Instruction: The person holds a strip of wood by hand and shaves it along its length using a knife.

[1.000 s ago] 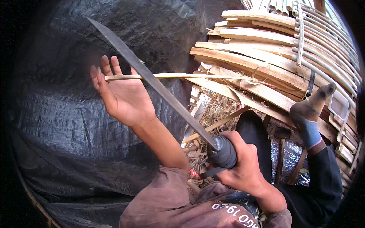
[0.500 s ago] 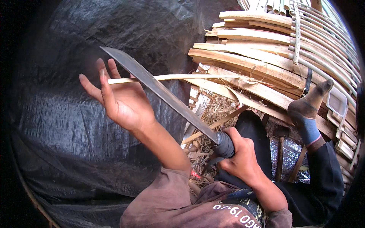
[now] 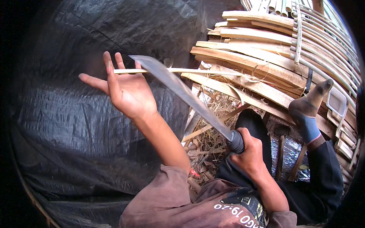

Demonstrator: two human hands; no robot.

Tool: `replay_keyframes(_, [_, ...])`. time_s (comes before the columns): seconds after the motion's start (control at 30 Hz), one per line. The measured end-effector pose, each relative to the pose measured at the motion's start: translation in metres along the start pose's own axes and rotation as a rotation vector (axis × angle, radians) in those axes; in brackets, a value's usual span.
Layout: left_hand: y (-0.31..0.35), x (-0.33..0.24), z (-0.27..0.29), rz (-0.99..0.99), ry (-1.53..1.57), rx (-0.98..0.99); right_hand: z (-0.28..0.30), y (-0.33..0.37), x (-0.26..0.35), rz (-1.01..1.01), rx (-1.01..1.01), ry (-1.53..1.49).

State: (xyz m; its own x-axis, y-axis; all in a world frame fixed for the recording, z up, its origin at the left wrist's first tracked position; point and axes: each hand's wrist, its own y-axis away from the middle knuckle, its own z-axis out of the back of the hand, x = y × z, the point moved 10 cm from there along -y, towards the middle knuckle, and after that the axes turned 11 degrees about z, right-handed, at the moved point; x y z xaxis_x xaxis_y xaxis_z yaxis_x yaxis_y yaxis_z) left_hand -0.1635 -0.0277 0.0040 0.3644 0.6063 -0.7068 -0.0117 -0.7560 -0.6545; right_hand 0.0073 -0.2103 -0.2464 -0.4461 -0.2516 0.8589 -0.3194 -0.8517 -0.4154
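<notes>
My left hand (image 3: 131, 89) is palm up, fingers spread, with a thin pale strip of wood or bamboo (image 3: 194, 70) lying across it. One end of the strip sits beside my thumb; the other reaches right over the planks. Fingers of my right hand (image 3: 249, 154) are wrapped round the dark, taped handle of a machete (image 3: 186, 95). Its long blade, slightly blurred, slants up and left across the strip, the tip by my left fingers. Whether the edge touches the strip, I cannot tell.
Stacked split planks (image 3: 247, 60) and bamboo poles (image 3: 334, 45) stand at the upper right. Black plastic sheeting (image 3: 76, 133) covers the left. Shavings (image 3: 220, 104) lie between it and my leg. A clear plastic tray (image 3: 337, 100) sits beside my socked foot (image 3: 308, 104).
The machete has shifted right along the strip, its tip moving away from beyond my left fingers. My right hand has drawn slightly right. My left hand and the strip are a little higher.
</notes>
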Motion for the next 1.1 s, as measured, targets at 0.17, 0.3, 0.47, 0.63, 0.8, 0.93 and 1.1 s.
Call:
replay_keyframes(0.17, [-0.014,0.017,0.001,0.105,0.131,0.118,0.006,0.033,-0.092,-0.350,-0.030,0.014])
replay_keyframes(0.3, [-0.010,0.012,-0.009,0.061,0.198,0.194,0.007,0.017,-0.069,-0.332,-0.037,-0.092])
replay_keyframes(0.47, [-0.004,0.004,-0.020,0.002,0.128,0.196,0.005,-0.041,0.039,0.037,-0.010,-0.234])
replay_keyframes(0.63, [0.008,0.001,-0.030,0.000,0.073,0.071,-0.001,-0.058,0.057,0.057,0.047,-0.278])
replay_keyframes(0.8, [0.007,0.000,-0.022,-0.001,0.082,0.052,-0.002,-0.033,0.011,-0.047,0.045,-0.216])
replay_keyframes(0.93, [0.008,-0.007,-0.010,-0.051,0.026,0.045,0.006,-0.025,0.014,-0.034,0.025,-0.221])
replay_keyframes(1.1, [0.007,-0.002,-0.008,-0.061,0.034,-0.014,0.003,-0.008,-0.013,-0.022,0.018,-0.141])
